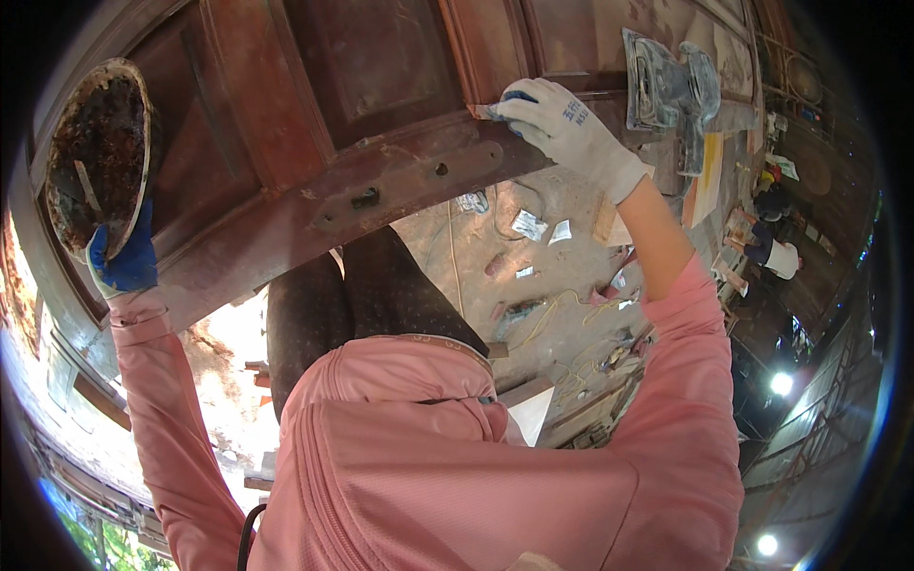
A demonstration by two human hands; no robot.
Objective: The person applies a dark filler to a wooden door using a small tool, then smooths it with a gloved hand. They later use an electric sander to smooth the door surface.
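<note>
Red-brown panelled wooden door [381, 95]: patches remained, smoothing seemed part-done. Blue-gloved left hand [129, 255] clamped brown-crusted round bowl [69, 128] over door; white-gloved right hand [560, 126] at door, grip unclear.

Blue printed lettering [576, 113] — two short lines — across the back, white glove [598, 152], on right hand [555, 122]

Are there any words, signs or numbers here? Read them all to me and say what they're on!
White glove on the right hand: blue printing, which I won't copy out.
Pale scrap on the floor: marks too small to read.
Brown door: no writing that I can see.
</note>
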